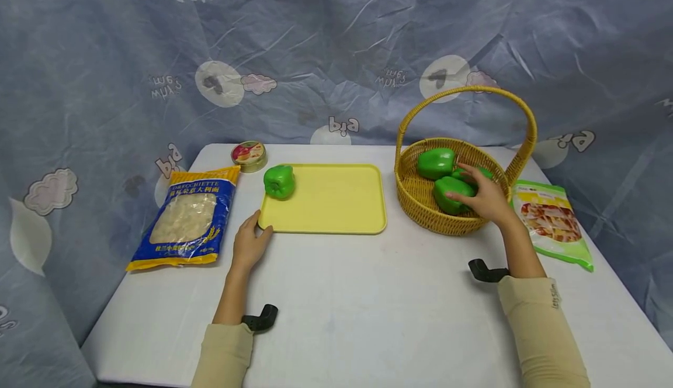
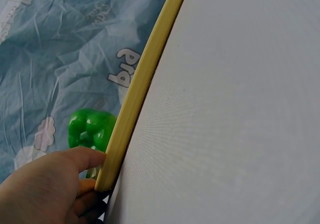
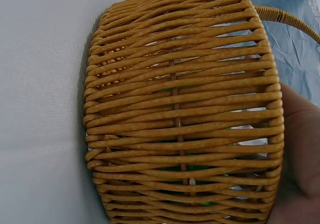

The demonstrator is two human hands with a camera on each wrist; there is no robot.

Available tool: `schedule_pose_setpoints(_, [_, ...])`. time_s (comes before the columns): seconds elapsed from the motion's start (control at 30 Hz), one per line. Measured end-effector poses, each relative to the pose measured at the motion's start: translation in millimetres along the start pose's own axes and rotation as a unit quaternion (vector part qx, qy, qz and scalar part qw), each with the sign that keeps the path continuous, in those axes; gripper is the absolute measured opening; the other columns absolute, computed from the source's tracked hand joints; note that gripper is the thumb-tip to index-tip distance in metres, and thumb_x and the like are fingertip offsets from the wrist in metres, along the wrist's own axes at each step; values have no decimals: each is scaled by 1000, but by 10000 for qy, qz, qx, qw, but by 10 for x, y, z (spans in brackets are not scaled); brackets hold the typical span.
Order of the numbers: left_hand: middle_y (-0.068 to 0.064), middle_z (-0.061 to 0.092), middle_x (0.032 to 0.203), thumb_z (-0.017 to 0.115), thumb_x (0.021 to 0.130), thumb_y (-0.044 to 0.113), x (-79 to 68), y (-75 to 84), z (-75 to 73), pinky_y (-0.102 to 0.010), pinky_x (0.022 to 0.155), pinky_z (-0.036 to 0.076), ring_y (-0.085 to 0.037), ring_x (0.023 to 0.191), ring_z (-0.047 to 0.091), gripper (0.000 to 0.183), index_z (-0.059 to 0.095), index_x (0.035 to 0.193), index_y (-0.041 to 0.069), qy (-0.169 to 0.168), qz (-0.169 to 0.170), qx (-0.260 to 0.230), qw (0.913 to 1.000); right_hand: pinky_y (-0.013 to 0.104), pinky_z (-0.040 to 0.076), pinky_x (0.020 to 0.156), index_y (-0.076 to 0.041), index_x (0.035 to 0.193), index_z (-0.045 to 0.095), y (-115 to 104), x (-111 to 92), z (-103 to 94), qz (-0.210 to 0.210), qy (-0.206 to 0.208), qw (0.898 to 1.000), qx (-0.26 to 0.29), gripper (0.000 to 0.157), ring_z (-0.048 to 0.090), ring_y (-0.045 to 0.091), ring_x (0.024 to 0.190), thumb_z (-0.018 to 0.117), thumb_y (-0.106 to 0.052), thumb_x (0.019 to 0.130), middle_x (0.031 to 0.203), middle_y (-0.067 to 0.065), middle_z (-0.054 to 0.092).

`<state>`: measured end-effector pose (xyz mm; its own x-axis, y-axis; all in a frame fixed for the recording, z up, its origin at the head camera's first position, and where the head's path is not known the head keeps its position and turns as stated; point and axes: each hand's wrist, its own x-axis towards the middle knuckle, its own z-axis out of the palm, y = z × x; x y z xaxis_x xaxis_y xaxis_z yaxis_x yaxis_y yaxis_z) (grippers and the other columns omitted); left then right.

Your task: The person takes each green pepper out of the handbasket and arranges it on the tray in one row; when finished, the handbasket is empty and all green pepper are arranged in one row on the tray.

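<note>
White table (image 1: 336, 306), blue sheet (image 1: 315, 37) behind, pasta bag (image 1: 183, 218) off left; basket (image 1: 428, 220) kinda blocks my right-wrist view, left hand (image 1: 250, 246) pinching the tray (image 1: 328, 201), right hand (image 1: 486, 198) gripping a pepper (image 1: 452, 185) in the basket

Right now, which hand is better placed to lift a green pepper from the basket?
Probably the right hand: it reaches into the basket, right at the nearest green pepper, while the left hand holds a corner of the yellow tray.
</note>
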<state>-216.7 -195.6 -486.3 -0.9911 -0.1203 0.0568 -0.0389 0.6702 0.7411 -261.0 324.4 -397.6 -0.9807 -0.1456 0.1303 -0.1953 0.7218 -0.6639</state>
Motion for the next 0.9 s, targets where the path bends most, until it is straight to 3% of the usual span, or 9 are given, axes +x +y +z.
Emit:
schedule_pose_setpoints(0.5, [-21,34,142,53,92,26,-6,-1,-6,-45,109,21,-35,132,28,62,30,143,0,-7,-9,-16,10000,65,28,95,-4,145,25,-29,19,53,160,-596,9954,-732,87,31,51,122,65,-47,81,142,30,27])
schedule_pose_setpoints(0.9, [-21,35,142,53,92,27,5,-4,2,-45,109,22,-34,132,29,62,30,143,0,-14,43,25,10000,64,31,93,-1,145,23,-27,27,64,339,-842,9917,-906,90,33,51,120,61,-54,82,138,34,29])
